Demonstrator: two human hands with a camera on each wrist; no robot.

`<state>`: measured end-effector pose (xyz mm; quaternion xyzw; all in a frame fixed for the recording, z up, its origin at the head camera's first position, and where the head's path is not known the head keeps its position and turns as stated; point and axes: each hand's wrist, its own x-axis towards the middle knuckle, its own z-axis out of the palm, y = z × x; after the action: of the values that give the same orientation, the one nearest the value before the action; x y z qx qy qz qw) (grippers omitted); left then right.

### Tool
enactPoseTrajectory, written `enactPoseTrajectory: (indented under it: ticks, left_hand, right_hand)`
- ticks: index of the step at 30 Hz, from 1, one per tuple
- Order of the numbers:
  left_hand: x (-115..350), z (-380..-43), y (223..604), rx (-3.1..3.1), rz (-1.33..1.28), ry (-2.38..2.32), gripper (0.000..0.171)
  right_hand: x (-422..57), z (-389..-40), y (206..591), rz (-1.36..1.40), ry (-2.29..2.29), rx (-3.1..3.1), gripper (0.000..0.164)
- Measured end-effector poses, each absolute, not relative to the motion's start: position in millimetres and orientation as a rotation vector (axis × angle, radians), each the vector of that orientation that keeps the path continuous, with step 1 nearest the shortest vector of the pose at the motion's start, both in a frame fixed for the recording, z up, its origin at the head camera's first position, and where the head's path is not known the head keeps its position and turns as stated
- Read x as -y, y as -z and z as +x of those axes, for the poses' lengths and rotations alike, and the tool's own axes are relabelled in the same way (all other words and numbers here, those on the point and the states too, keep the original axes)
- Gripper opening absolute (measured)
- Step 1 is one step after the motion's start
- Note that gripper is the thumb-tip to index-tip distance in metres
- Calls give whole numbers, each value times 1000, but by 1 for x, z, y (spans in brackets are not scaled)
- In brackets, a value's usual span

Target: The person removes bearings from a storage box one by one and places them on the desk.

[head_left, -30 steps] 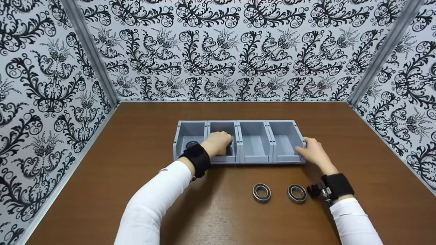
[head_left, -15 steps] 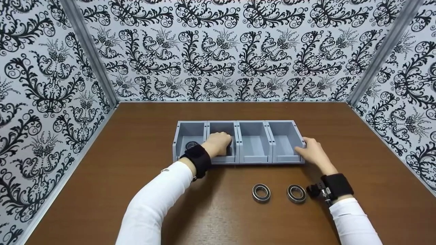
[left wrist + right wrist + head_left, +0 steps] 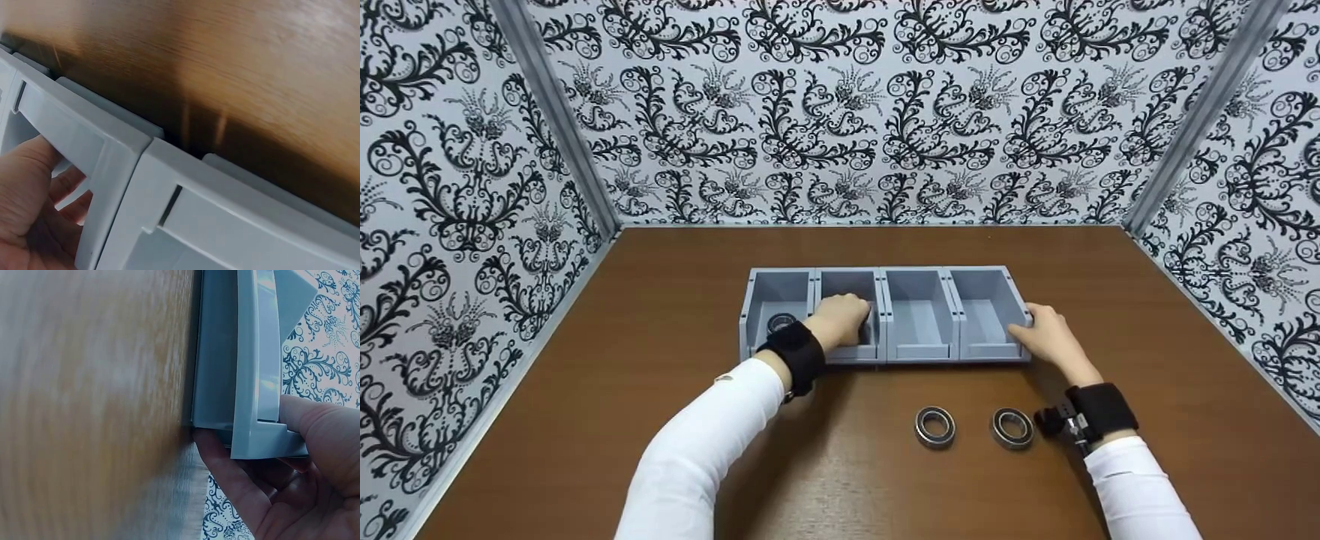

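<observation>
A row of joined grey storage bins (image 3: 921,350) stands on the table. My left hand (image 3: 840,319) reaches down into the second bin from the left, fingers curled. A dark thing shows beside its fingertips, but whether they grip it is hidden. In the left wrist view, the thumb and fingers of my left hand (image 3: 31,202) are behind a bin's front lip. My right hand (image 3: 1051,337) grips the right end wall of the row, thumb inside, fingers outside; the right wrist view shows the right hand (image 3: 298,489) at the bin corner. A ball bearing (image 3: 781,324) lies in the leftmost bin.
Two metal ball bearings, a left one (image 3: 922,429) and a right one (image 3: 997,433), lie flat on the brown table (image 3: 840,487) in front of the bins. Patterned wall panels (image 3: 840,112) enclose the table's back and sides.
Both hands keep their places at the bins. The bearing in the leftmost bin shows slightly more of its face than a second ago. The two bearings on the table lie where they were.
</observation>
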<state>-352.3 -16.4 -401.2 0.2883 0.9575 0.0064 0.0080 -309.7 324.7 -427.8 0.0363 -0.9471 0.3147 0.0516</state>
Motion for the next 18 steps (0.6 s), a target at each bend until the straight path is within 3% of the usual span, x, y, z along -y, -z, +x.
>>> enactPoseTrajectory:
  ticks: [18]
  left_hand:
    - [19,-355,401,-2994,940,-176,6]
  right_hand:
    - [-325,-310,428,100,-970,2878,46]
